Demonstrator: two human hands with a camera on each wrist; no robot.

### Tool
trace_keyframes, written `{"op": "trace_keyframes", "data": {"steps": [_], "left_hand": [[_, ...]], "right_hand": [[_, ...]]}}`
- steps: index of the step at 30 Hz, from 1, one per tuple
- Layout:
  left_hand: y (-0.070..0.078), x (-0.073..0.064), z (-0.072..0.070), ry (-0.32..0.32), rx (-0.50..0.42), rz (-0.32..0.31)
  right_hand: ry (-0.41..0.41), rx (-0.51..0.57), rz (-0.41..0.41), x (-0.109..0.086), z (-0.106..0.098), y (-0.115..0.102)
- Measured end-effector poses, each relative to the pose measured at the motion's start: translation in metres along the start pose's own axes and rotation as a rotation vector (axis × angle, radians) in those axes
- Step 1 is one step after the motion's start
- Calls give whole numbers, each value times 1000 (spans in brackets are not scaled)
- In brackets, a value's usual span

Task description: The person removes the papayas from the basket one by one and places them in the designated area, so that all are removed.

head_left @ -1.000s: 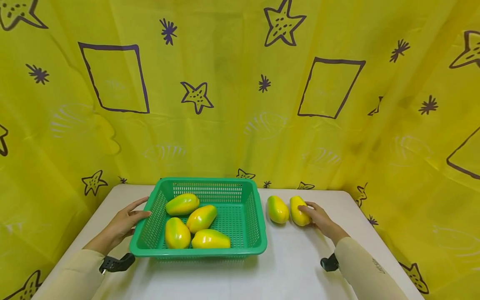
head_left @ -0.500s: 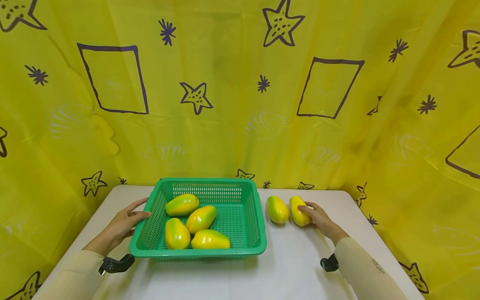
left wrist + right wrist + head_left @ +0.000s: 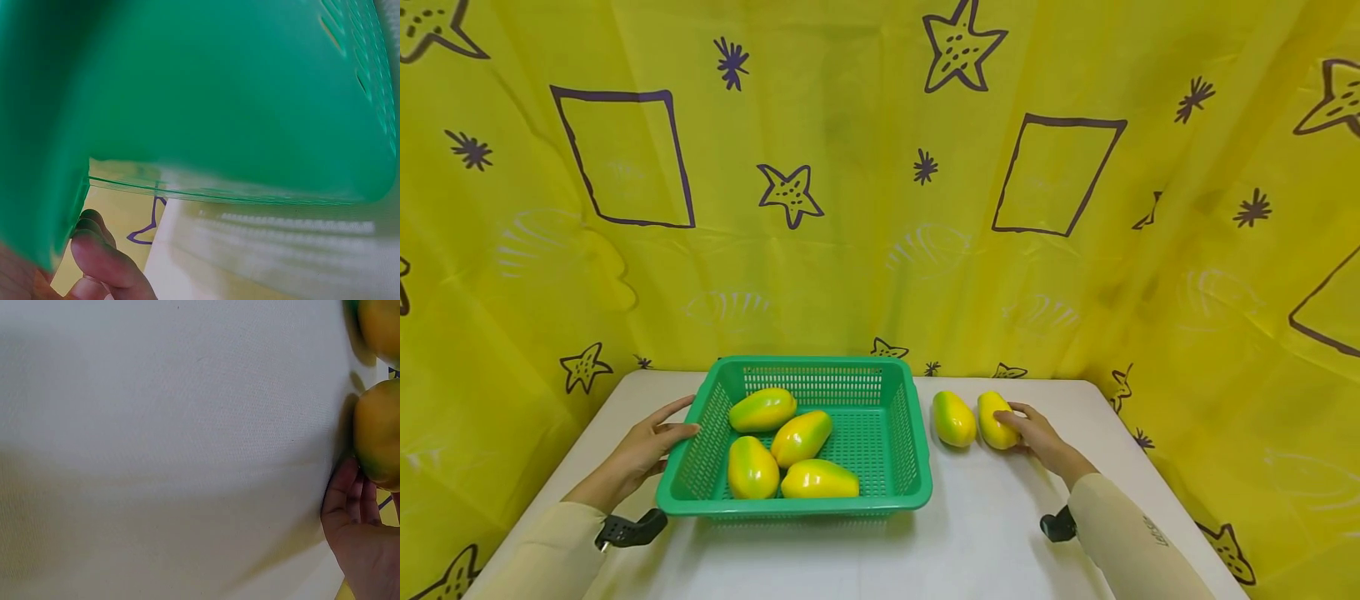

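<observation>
A green plastic basket with slotted walls stands on the table, holding several yellow-green papayas. My left hand grips its left rim, thumb on top and fingers beneath; the left wrist view shows those curled fingers under the rim. To the right of the basket, two more papayas lie side by side on the table. My right hand holds the outer papaya from its right side, thumb on top. The inner papaya lies untouched between it and the basket.
The white table ends at the back against a yellow curtain printed with stars and fish. Curtain also hangs along both sides. A dark wrist mount sits below the basket's left corner, another on the right wrist.
The whole head view has shifted very slightly left. Both hands keep their places on the basket rim and the outer papaya.
</observation>
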State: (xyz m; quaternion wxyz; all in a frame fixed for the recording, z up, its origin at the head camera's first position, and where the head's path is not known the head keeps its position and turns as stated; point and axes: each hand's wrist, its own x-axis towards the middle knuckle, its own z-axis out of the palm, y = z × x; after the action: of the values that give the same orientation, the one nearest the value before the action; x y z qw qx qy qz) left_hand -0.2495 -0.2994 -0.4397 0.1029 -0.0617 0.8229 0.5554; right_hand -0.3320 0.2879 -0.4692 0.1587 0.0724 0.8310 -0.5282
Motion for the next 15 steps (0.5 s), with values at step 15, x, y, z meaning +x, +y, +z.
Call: {"op": "trace_keyframes", "data": {"steps": [15], "left_hand": [[1, 0, 0, -3, -6, 0]], "right_hand": [[-11, -44, 5, -1, -6, -2]]}}
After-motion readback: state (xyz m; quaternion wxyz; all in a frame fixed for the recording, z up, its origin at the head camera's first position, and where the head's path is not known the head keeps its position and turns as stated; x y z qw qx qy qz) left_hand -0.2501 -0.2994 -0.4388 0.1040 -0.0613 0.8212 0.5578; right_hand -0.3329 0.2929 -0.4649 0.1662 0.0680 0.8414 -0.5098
